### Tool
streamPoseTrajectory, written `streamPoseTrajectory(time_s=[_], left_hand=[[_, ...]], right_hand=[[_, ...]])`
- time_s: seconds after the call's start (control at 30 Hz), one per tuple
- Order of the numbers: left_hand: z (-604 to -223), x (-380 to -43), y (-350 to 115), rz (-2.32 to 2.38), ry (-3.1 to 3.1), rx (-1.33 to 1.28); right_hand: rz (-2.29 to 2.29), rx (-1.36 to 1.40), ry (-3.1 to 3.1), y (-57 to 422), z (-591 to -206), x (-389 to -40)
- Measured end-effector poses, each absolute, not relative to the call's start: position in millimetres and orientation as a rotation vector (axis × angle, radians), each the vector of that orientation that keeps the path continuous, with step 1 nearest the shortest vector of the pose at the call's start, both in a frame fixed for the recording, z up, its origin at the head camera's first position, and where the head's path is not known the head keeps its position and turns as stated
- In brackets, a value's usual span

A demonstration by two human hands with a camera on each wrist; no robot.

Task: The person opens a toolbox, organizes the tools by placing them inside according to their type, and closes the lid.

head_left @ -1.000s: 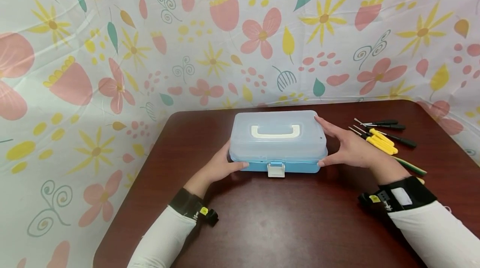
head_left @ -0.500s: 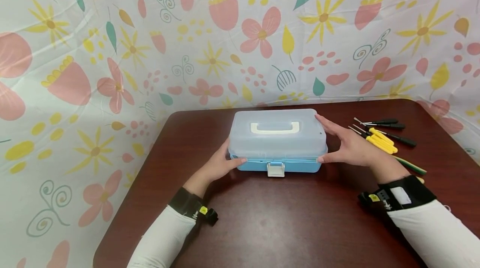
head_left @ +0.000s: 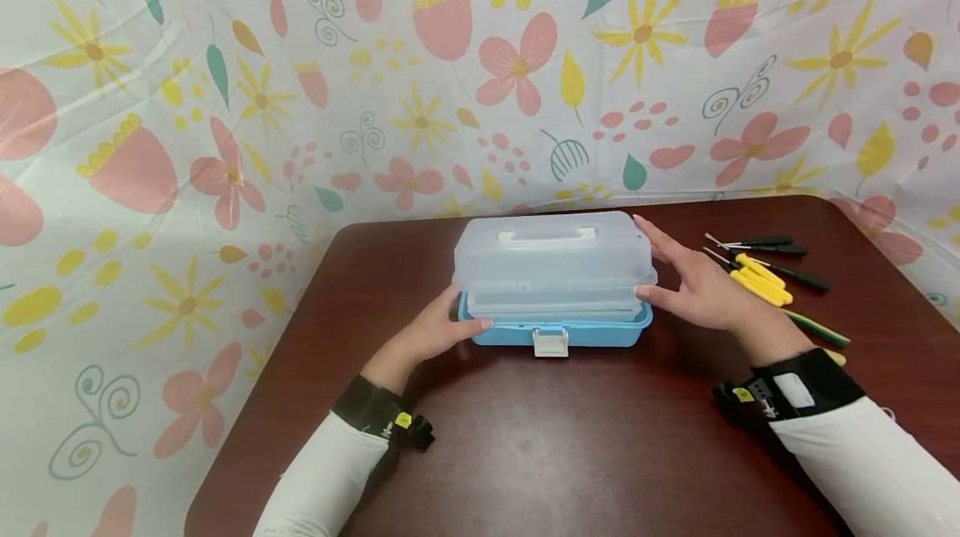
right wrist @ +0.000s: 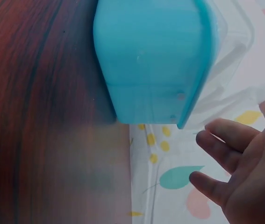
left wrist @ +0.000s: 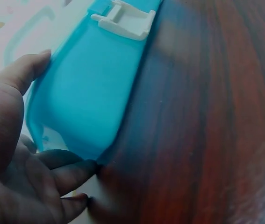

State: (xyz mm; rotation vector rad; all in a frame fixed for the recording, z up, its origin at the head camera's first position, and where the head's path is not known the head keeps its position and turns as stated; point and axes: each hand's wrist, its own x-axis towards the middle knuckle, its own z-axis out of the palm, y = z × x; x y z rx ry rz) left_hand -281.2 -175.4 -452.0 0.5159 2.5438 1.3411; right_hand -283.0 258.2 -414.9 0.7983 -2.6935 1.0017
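A light-blue toolbox (head_left: 600,337) with a frosted clear lid (head_left: 555,263) stands at the table's far side. Its lid is raised at the front, showing a pale tray (head_left: 555,303) inside. The white front latch (head_left: 551,343) hangs down. My left hand (head_left: 427,335) holds the box's front left corner, thumb on the front rim and fingers around the left end. My right hand (head_left: 705,287) spans the lid's right end, thumb at its front edge and fingertips at the rear corner. In the right wrist view the blue end (right wrist: 151,60) stands apart from my lower fingers.
Right of the box lie black-handled screwdrivers (head_left: 772,245), yellow-handled screwdrivers (head_left: 761,280) and a green-and-yellow handled tool (head_left: 817,327) partly behind my right wrist. A floral cloth (head_left: 420,87) hangs behind the dark wooden table (head_left: 555,454).
The lid's front edge has come up off the blue base and the lid tips backward, with my right thumb rising along with it. My left hand stays at the left corner.
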Motion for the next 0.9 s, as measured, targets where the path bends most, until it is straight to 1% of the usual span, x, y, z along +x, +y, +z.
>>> streamPoseTrajectory(time_s=[0.13, 0.5, 0.7, 0.9], left_hand=[[-445.8, -279.4, -177.2, 1.253, 2.555, 0.492], [-425.3, -274.8, -179.9, 1.113, 2.517, 0.614], [-421.8, -273.3, -181.4, 1.013, 2.533, 0.627], [-420.5, -275.2, -179.4, 1.046, 2.523, 0.828]], right_hand=[[0.994, 0.771, -2.673, 258.0, -414.8, -283.6], [0.982, 0.656, -2.603, 252.4, -406.0, -279.8], [0.945, 0.663, -2.490, 252.4, -405.3, -283.4], [0.851, 0.625, -2.351, 251.3, -411.0, -288.1]])
